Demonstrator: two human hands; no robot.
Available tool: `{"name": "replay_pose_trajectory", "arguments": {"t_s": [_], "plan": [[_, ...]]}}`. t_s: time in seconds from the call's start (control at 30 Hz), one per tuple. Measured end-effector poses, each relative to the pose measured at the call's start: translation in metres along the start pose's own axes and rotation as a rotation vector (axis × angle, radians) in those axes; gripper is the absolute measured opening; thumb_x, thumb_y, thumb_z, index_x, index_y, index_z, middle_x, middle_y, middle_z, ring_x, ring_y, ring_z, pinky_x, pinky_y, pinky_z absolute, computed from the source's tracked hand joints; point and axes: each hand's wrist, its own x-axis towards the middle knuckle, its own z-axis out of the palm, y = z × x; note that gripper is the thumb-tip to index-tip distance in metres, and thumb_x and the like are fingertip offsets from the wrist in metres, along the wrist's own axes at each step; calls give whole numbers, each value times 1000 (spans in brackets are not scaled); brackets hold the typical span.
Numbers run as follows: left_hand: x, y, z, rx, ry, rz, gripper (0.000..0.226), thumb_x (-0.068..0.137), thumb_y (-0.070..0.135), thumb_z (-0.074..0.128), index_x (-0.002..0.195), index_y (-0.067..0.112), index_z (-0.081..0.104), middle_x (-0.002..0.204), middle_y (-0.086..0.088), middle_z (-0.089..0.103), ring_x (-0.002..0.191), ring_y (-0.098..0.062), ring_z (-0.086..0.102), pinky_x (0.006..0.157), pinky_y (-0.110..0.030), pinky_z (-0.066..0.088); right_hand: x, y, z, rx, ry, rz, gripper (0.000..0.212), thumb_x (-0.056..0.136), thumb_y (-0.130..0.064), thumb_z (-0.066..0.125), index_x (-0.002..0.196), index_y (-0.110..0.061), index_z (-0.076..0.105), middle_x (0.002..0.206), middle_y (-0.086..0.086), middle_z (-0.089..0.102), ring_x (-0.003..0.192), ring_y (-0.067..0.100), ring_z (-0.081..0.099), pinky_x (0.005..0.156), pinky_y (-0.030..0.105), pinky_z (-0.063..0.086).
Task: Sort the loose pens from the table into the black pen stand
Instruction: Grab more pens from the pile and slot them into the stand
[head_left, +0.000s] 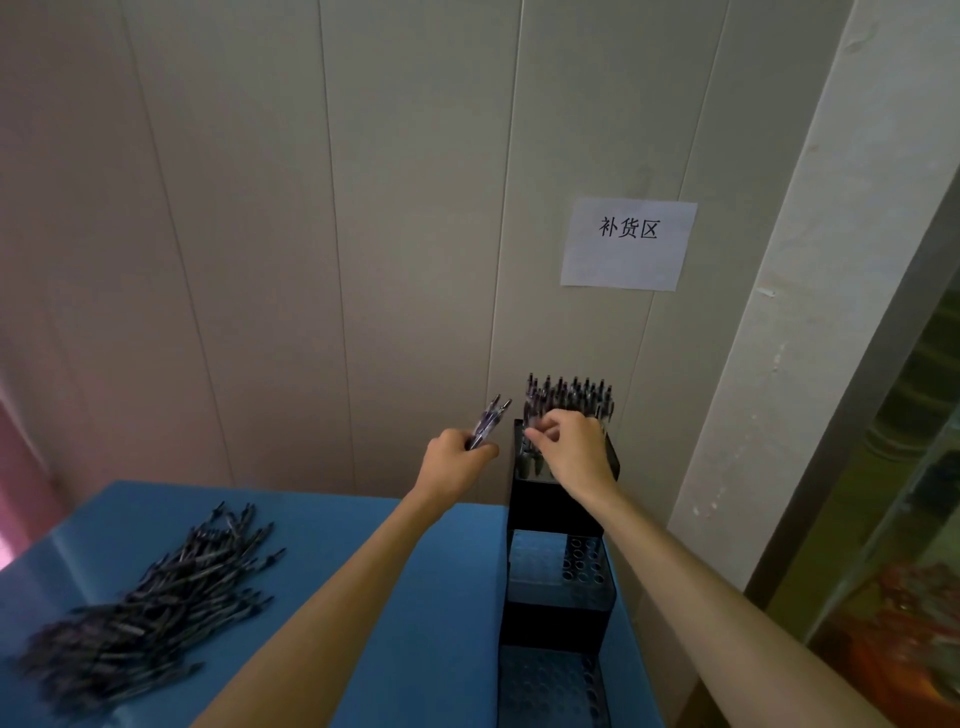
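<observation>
A tiered black pen stand (550, 509) rises in steps at the right edge of the blue table (415, 597), against the wall. Its top tier holds several upright pens (571, 395). My right hand (574, 449) hovers over that top tier, fingertips pinching a pen (531, 434) at the tier's left side. My left hand (454, 462), just left of the stand, grips a small bunch of pens (488, 421) that point up and to the right. A large heap of loose dark pens (140, 618) lies on the table at the lower left.
The stand's middle tier (582, 564) and bottom tier (550, 691) show rows of open holes. A white paper sign (628, 244) hangs on the panelled wall behind. A pale pillar (789, 312) and a glass pane stand at the right.
</observation>
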Motion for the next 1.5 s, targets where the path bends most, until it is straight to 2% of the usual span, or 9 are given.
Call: {"name": "replay_pose_trajectory", "arguments": {"t_s": [0.1, 0.2, 0.33, 0.5, 0.7, 0.87, 0.97, 1.2, 1.5], "plan": [[0, 0, 2, 9, 0, 4, 23, 91, 16, 64, 73, 12, 49, 56, 4, 40, 43, -7, 31, 40, -16, 29, 0, 2, -3, -11, 0, 4, 12, 90, -26, 73, 88, -14, 73, 73, -7, 67, 68, 0, 63, 69, 18, 52], [1, 3, 4, 17, -1, 6, 18, 90, 16, 64, 76, 11, 53, 57, 3, 42, 44, -8, 33, 41, -17, 30, -3, 3, -6, -12, -4, 23, 10, 88, -27, 75, 83, -18, 73, 73, -8, 68, 69, 0, 63, 64, 15, 49], [3, 7, 9, 54, -13, 21, 20, 88, 15, 63, 72, 13, 51, 59, 1, 44, 49, -11, 36, 47, -22, 33, -6, -8, -15, 236, -132, 38, 8, 87, -21, 75, 94, -17, 78, 87, -8, 73, 79, 0, 66, 67, 9, 46], [1, 14, 20, 66, -33, 51, 24, 90, 21, 61, 69, 13, 54, 60, 0, 48, 52, -13, 40, 51, -24, 35, -12, -19, -24, 512, -246, 100, 11, 88, -26, 75, 97, -20, 79, 92, -10, 76, 87, -1, 68, 73, 12, 46], [1, 16, 27, 80, -29, 52, 22, 89, 23, 62, 71, 10, 58, 61, -2, 51, 53, -15, 43, 54, -28, 37, -15, -13, -24, 650, -224, 171, 13, 90, -22, 73, 101, -16, 76, 95, -7, 76, 89, 2, 69, 75, 13, 49], [5, 12, 22, 137, -14, 4, 17, 88, 19, 63, 75, 8, 59, 64, -4, 50, 55, -18, 41, 55, -27, 34, -4, -3, -31, 795, -45, 300, 12, 97, -15, 61, 105, -7, 65, 98, 6, 74, 90, 19, 74, 72, 26, 57], [8, 5, 18, 164, 20, -30, 19, 87, 18, 64, 73, 11, 54, 65, -5, 49, 58, -19, 41, 58, -29, 35, 7, 4, -39, 718, 72, 269, 10, 97, -13, 61, 104, -6, 64, 94, 8, 73, 83, 20, 74, 71, 27, 60], [14, 2, 14, 215, 64, -36, 23, 87, 20, 65, 69, 14, 51, 62, -2, 47, 56, -18, 40, 57, -29, 36, 19, 12, -39, 218, 179, -19, 11, 96, -18, 64, 104, -10, 66, 90, 0, 71, 77, 9, 68, 73, 24, 58], [21, 5, 13, 235, 81, -4, 25, 87, 22, 66, 69, 14, 51, 61, -1, 48, 56, -18, 41, 58, -29, 37, 19, 13, -29, 110, 130, -93, 12, 94, -23, 67, 100, -12, 69, 89, -1, 73, 78, 9, 69, 78, 28, 59]]}}
